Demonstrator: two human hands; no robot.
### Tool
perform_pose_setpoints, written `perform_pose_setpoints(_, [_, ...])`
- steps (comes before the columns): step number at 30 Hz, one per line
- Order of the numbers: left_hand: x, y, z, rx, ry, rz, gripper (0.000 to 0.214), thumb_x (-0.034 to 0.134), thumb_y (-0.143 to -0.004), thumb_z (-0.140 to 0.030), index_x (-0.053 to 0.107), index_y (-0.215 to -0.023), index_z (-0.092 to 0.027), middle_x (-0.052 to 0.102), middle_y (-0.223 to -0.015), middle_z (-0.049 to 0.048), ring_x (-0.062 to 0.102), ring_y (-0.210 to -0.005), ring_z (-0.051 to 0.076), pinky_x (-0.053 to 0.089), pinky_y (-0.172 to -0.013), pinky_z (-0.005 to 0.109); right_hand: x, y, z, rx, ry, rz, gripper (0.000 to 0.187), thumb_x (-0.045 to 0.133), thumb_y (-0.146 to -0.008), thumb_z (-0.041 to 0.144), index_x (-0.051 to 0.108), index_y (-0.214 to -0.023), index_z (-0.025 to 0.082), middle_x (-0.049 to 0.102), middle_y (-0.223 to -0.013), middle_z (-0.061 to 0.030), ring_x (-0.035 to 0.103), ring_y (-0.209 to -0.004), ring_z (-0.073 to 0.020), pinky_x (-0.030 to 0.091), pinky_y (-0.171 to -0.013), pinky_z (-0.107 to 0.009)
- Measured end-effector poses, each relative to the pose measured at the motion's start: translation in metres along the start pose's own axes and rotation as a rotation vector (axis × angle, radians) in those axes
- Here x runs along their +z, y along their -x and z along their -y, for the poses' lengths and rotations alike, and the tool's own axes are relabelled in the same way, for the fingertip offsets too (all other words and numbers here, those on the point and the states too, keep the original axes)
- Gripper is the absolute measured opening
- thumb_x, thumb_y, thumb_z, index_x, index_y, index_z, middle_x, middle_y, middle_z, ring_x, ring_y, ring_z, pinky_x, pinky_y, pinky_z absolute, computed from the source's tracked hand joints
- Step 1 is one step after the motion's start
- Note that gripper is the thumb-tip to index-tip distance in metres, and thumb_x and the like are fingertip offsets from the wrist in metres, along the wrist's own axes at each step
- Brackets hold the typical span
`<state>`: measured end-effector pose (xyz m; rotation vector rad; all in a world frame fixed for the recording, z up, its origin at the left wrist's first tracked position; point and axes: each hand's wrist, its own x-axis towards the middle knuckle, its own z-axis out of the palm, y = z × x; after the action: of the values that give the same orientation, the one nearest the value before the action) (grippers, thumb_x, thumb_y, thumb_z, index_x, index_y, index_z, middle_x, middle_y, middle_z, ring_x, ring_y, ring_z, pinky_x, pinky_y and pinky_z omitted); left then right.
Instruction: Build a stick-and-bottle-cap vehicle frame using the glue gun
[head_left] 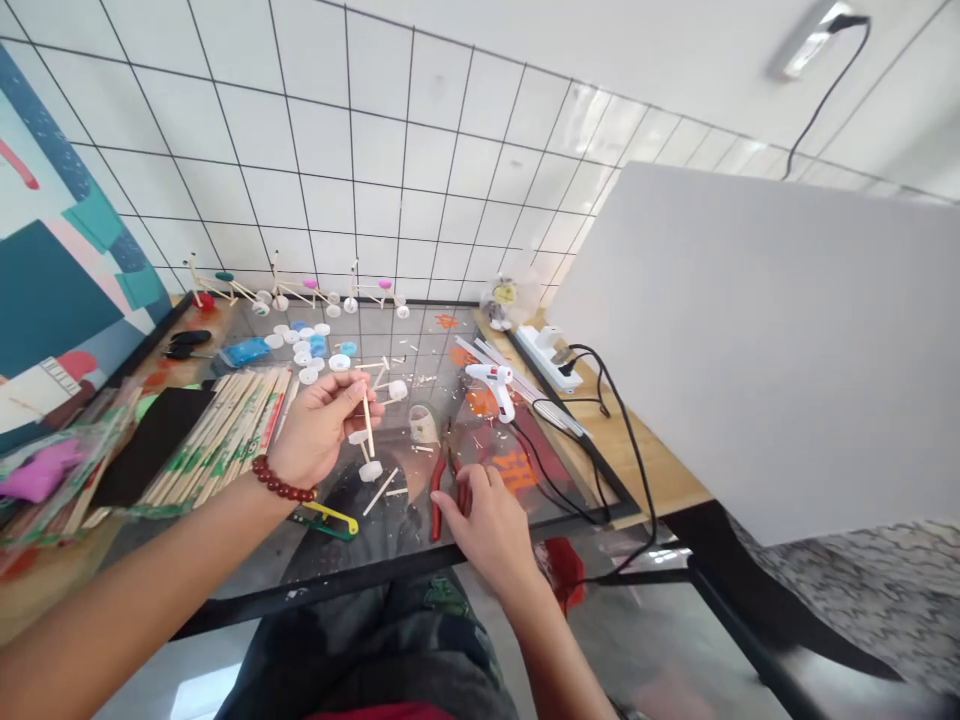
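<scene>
Through my feed, the dark red bead bracelet (283, 480) stands out against the pale wooden stick (367, 425) and white cap wheels (370, 471), while the pliers (437, 497) show bright red handles. Orange paint blotches (480, 402) mark the glass tabletop (420, 330), the bundled sticks (217, 450) carry green print, and the wall tiles (375, 150) are white with a thin black grid.

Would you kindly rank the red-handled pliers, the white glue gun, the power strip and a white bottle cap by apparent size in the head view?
1. Red-handled pliers: largest, though nearest the camera and partly behind the right hand.
2. Power strip and white glue gun: too alike to rank.
3. White bottle cap: smallest.
</scene>
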<state>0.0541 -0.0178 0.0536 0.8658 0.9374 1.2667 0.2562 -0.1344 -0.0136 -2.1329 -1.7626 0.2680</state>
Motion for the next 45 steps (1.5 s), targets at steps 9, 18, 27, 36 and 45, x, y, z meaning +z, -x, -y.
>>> perform_pose_setpoints(9, [0.000, 0.001, 0.028, -0.021, 0.045, -0.006, 0.029, 0.091, -0.062, -0.023, 0.075, -0.085, -0.014, 0.070, -0.070, 0.0008, 0.068, -0.060, 0.013, 0.057, -0.057, 0.023, -0.004, 0.004, 0.019, 0.039, 0.151, 0.126, 0.028, 0.062, -0.086, 0.039, 0.066, -0.100, 0.015, 0.059, -0.110, -0.0150, 0.067, -0.092, -0.0289, 0.048, -0.076, -0.036])
perform_pose_setpoints(18, [-0.022, -0.001, 0.036, -0.108, 0.184, 0.143, 0.025, 0.083, -0.064, -0.009, 0.078, -0.088, -0.010, 0.066, -0.074, 0.0038, 0.051, -0.054, 0.005, 0.036, -0.044, 0.015, -0.018, -0.024, -0.022, 0.223, -0.797, 0.312, 0.022, 0.050, -0.087, 0.039, 0.051, -0.075, 0.021, 0.048, -0.066, 0.0016, 0.047, -0.063, -0.0145, 0.038, -0.059, -0.027])
perform_pose_setpoints(27, [-0.026, 0.004, 0.032, -0.212, 0.232, 0.204, 0.020, 0.080, -0.071, -0.003, 0.077, -0.089, -0.010, 0.070, -0.074, 0.0047, 0.060, -0.060, 0.008, 0.049, -0.053, 0.016, 0.004, 0.007, -0.018, 0.177, -1.655, 0.366, 0.031, 0.079, -0.061, 0.025, 0.067, -0.090, 0.026, 0.070, -0.107, -0.0023, 0.062, -0.087, -0.0174, 0.050, -0.079, -0.033])
perform_pose_setpoints(36, [-0.023, 0.002, 0.030, -0.336, 0.337, 0.155, 0.018, 0.058, -0.088, 0.003, 0.070, -0.086, -0.010, 0.068, -0.074, 0.0048, 0.067, -0.061, 0.010, 0.060, -0.060, 0.019, -0.002, 0.012, 0.000, 0.133, -1.604, 0.518, 0.067, 0.054, -0.048, 0.022, 0.072, -0.112, 0.033, 0.068, -0.131, -0.0016, 0.062, -0.108, -0.0271, 0.050, -0.089, -0.043])
perform_pose_setpoints(45, [-0.026, 0.000, 0.031, -0.398, 0.362, 0.200, 0.012, 0.063, -0.085, 0.000, 0.069, -0.088, -0.011, 0.063, -0.070, 0.0022, 0.060, -0.054, 0.008, 0.053, -0.049, 0.015, -0.025, 0.010, 0.005, 0.105, -1.147, 0.424, 0.060, 0.075, -0.063, 0.022, 0.073, -0.122, 0.030, 0.064, -0.131, -0.0025, 0.053, -0.121, -0.0264, 0.040, -0.107, -0.042])
